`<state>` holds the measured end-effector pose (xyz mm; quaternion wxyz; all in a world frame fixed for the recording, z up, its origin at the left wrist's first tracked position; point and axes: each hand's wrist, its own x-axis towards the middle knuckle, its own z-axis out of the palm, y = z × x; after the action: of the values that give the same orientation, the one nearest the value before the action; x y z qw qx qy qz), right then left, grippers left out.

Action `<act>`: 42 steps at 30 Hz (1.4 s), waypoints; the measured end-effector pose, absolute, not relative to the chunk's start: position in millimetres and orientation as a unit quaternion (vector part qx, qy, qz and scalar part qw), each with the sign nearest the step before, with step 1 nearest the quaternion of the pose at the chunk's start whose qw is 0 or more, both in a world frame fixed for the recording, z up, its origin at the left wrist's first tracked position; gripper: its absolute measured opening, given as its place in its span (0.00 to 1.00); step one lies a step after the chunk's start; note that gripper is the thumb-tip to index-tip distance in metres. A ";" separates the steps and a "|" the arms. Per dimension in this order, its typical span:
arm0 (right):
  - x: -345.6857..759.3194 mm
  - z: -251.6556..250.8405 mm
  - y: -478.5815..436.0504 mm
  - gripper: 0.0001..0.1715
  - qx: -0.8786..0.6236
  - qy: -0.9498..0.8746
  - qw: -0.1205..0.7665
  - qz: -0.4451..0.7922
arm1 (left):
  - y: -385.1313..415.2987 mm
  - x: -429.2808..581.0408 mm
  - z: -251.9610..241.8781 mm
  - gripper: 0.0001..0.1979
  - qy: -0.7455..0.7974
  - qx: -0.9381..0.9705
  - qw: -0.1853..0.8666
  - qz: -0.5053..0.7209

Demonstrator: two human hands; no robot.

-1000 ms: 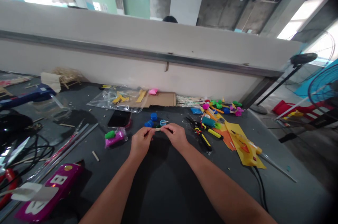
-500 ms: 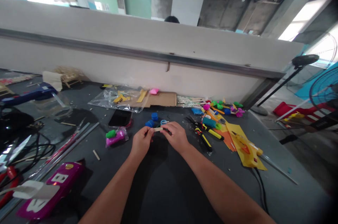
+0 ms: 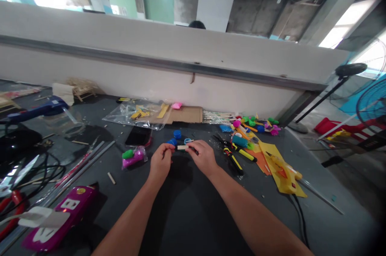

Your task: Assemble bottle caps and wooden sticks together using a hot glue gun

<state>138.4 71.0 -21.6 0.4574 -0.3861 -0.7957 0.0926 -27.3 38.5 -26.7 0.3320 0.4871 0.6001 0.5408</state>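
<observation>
Pale wooden stick (image 3: 182, 148), just one, pinched in the fingers of the right hand (image 3: 202, 158), above the dark bench (image 3: 187, 211); left hand (image 3: 161, 161) curled at the stick's other end, contact unclear. Just beyond, two blue bottle caps (image 3: 177, 134) and one blue ring (image 3: 187, 141); farther left, one plastic bag (image 3: 134, 158) of green and magenta clay.

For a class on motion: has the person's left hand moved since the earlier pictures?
Yes, slightly: the left hand has shifted leftward against the round blue plastic cap, away from the pale wooden stick.
</observation>
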 end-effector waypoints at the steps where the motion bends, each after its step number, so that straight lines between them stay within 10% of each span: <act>1: 138.3 -21.8 71.1 0.08 -0.386 -0.796 0.457 0.092 | 37.6 -27.2 -25.4 0.09 0.594 0.489 0.335 0.544; 42: 138.7 -25.7 72.2 0.11 -0.346 -0.840 0.416 0.032 | 39.8 -25.3 -33.1 0.17 0.586 0.570 0.321 0.478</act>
<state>138.7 72.2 -25.7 0.4159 -0.3459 -0.8404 0.0322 -25.3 39.8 -33.1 0.3210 0.5704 0.5858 0.4780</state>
